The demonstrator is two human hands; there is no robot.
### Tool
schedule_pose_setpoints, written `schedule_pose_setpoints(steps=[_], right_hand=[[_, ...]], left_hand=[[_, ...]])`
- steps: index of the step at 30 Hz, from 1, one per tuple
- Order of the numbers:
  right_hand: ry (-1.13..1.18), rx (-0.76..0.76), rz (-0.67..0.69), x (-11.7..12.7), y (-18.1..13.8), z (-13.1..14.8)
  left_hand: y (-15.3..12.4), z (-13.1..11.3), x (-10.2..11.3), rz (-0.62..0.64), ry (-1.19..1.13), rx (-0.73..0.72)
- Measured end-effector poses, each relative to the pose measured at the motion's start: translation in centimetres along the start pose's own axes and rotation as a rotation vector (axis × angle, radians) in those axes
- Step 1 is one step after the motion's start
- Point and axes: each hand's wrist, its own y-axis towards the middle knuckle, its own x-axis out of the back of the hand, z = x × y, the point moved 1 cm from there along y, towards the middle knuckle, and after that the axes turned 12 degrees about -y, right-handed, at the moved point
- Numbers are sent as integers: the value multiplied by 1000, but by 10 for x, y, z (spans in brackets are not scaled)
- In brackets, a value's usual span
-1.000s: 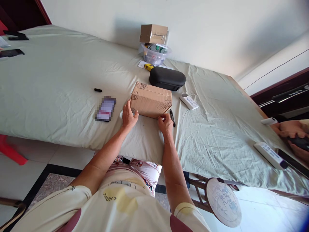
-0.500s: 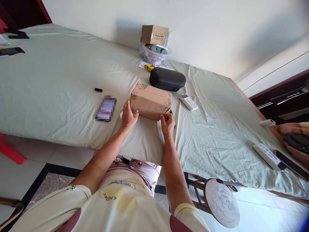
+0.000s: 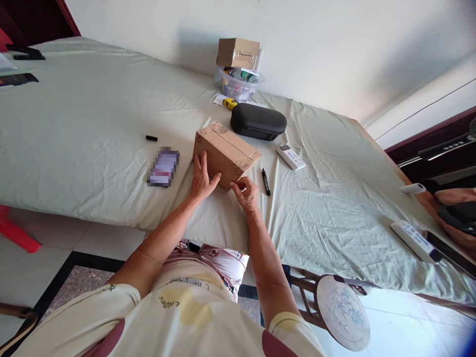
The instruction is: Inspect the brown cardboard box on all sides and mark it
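A cardboard box (image 3: 217, 154) with black scribbled drawings on its top and corners sits at an angle on the cloth. My left hand (image 3: 203, 179) lies against its near side, fingers spread and thumb apart. At the box's near right corner my right hand (image 3: 245, 192) has thumb and forefinger pinched on the lower edge; the other fingers curl in. To the right of that hand lies a black marker (image 3: 266, 181) without its cap. The black cap (image 3: 151, 138) rests well to the left, beyond a phone (image 3: 163, 167) with a blurred screen.
Behind the box are a black case (image 3: 258, 121), a yellow tape measure (image 3: 230, 103) and a plastic basket (image 3: 240, 89) with another carton (image 3: 238, 52) above it. A white remote (image 3: 290, 157) lies to the right. Another person's hand (image 3: 455, 196) shows at the right edge, near a second remote (image 3: 414, 241).
The box has turned clockwise and shifted slightly left. My right hand has moved left with its corner, uncovering the marker. My left hand now reaches farther onto the near side.
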Motion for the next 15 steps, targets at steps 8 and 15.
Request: schedule_pose_setpoints(steps=[8,15], right_hand=[[-112,114,-15,-19,-7,17],[-106,220,-33,-22,-9,23]], left_hand=[[-6,-23,3,55,-3,-228],[-5,-28,7,73,-26,-317]])
